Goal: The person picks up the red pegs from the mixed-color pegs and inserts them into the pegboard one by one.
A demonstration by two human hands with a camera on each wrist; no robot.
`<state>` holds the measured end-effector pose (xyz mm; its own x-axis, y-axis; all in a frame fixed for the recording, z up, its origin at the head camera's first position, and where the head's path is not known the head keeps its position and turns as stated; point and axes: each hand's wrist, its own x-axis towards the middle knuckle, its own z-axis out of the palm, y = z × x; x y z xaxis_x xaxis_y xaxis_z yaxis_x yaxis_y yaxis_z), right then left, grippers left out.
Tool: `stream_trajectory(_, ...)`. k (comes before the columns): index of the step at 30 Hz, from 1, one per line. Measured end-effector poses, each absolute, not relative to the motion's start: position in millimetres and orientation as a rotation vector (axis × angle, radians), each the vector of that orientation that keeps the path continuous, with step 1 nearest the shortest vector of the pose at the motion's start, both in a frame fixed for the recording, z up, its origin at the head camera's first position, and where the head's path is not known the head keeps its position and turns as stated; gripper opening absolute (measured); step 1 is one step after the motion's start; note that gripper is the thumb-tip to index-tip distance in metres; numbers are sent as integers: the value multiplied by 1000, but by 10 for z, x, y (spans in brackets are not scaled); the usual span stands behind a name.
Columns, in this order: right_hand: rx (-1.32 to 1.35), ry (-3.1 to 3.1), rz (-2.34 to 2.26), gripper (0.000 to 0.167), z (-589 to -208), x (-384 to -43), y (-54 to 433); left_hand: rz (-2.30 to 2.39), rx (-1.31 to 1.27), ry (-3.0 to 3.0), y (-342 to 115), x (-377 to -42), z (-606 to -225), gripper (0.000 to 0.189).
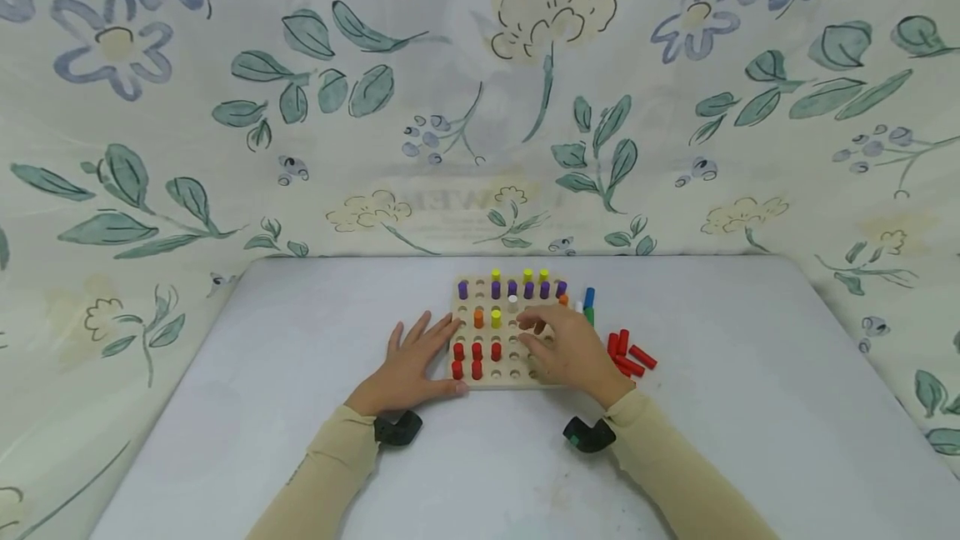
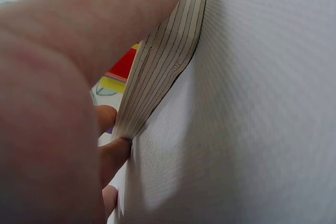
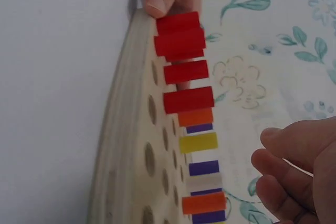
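A wooden pegboard (image 1: pixel 504 382) lies flat on the table, with round holes and coloured pegs standing in it. My left hand (image 1: pixel 408 369) rests along its left side, fingers spread and fairly straight, thumb at the front left corner. In the left wrist view the fingertips (image 2: pixel 123 148) touch the layered edge. Over the right half hovers my right hand (image 1: pixel 573 348), fingers loosely bent, with no peg showing between thumb and fingers in the right wrist view. Red pegs (image 1: pixel 477 351) fill part of the front left; an orange peg (image 1: pixel 478 319) and a yellow peg (image 1: pixel 496 319) stand behind them.
Purple pegs (image 1: pixel 496 290) line the back of the board, with several yellow ones behind and a white peg (image 1: pixel 513 303) in front. Loose red pegs (image 1: pixel 630 366) lie to the right, near a blue peg (image 1: pixel 589 297) and a green peg (image 1: pixel 588 317). A floral cloth (image 1: pixel 450 148) hangs behind the table.
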<state>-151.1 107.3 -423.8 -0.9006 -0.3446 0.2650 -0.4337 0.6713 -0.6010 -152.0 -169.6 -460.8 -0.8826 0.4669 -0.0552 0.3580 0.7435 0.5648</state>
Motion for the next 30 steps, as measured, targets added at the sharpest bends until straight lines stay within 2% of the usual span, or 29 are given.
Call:
stream_trajectory(9,600,-2734,1056,16,-4134,-1535,1177,846,656,2749,-1695,-1518,-4620,99)
stream_trajectory(30,566,-2630,1074,24,-4051,-1613,1446,838,655,2731,-1696,-1529,-4621,101)
